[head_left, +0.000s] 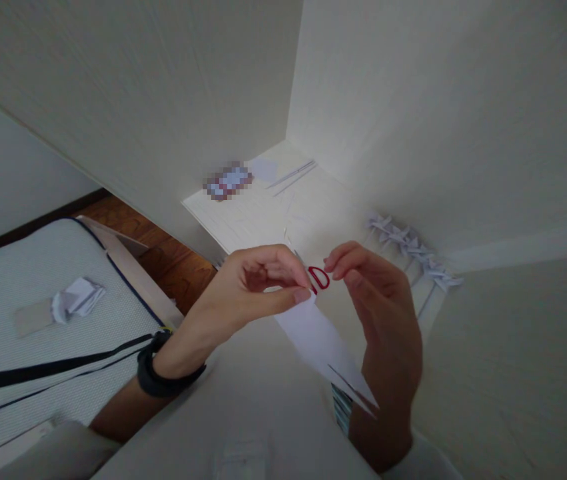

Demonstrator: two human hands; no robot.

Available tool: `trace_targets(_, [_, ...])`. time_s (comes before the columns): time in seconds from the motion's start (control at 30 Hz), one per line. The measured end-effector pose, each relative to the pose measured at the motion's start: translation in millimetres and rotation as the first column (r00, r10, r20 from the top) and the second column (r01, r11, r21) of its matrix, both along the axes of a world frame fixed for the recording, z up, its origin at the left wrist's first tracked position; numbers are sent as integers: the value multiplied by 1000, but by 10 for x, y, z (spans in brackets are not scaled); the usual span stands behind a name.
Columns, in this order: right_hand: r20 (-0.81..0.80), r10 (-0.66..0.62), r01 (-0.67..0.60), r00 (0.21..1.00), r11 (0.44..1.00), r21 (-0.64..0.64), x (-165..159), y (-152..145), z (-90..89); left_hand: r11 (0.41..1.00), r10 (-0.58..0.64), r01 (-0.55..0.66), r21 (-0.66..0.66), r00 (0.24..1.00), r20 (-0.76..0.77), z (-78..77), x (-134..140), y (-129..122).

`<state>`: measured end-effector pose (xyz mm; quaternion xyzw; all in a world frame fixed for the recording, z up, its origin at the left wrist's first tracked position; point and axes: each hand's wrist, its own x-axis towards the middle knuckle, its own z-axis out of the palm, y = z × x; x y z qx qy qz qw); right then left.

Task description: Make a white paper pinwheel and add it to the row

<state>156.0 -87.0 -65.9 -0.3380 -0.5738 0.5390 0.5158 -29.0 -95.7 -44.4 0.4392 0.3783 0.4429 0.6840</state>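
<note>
A white piece of paper (320,337) with long slits cut into its lower end hangs from my left hand (258,280), whose thumb and forefinger pinch its top corner. Just to the right is my right hand (376,300), its fingers loosely bent, the tips apart from the paper, with nothing visible in them. Between and beyond the two hands, scissors with a red handle (320,277) lie on the white tabletop (243,213); my left hand partly hides them.
Several folded paper pinwheels (408,243) on thin sticks line the right wall. Thin sticks (293,177), a paper square (264,169) and a blurred-out phone-like object (228,181) lie at the back. Walls enclose the table. Left, a mattress (63,253) carries crumpled paper (82,297) and a black strap (63,365).
</note>
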Motion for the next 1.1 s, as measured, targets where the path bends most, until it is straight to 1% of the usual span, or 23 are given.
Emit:
trace_targets(0.07, [-29, 49, -51, 998, 997, -57, -87, 6, -17, 1000, -17, 18, -22, 999, 40, -29, 7, 8])
trace_targets(0.17, [-58, 61, -66, 996, 992, -106, -180, 9, -19, 1000, -7, 7, -12, 999, 42, -42, 25, 14])
trace_targets(0.37, [-91, 14, -22, 996, 996, -84, -202, 13, 2, 997, 62, -62, 46, 998, -2, 7, 70, -3])
trace_targets(0.47, [-130, 35, -45, 991, 996, -75, -200, 18, 0, 989, 120, -115, 87, 992, -48, 20, 91, -16])
trace_targets(0.6, [-191, 50, -66, 980, 994, -83, -220, 15, -28, 971, 176, -160, 178, 981, -79, 22, 100, -26])
trace_targets(0.7, [-207, 42, -64, 977, 993, -99, -237, 9, -45, 956, 207, -177, 235, 973, -106, 25, 95, -37])
trace_targets(0.87, [-209, 72, -90, 975, 993, -78, -240, 14, -58, 941, 238, -197, 274, 963, -126, 35, 85, -57])
trace_targets(0.97, [-227, 78, -94, 971, 994, -60, -244, 16, -75, 933, 245, -192, 305, 958, -148, 20, 74, -68])
trace_targets(1.1, [-262, 65, -86, 963, 994, -69, -271, 12, -105, 922, 253, -191, 338, 956, -150, -13, 60, -82])
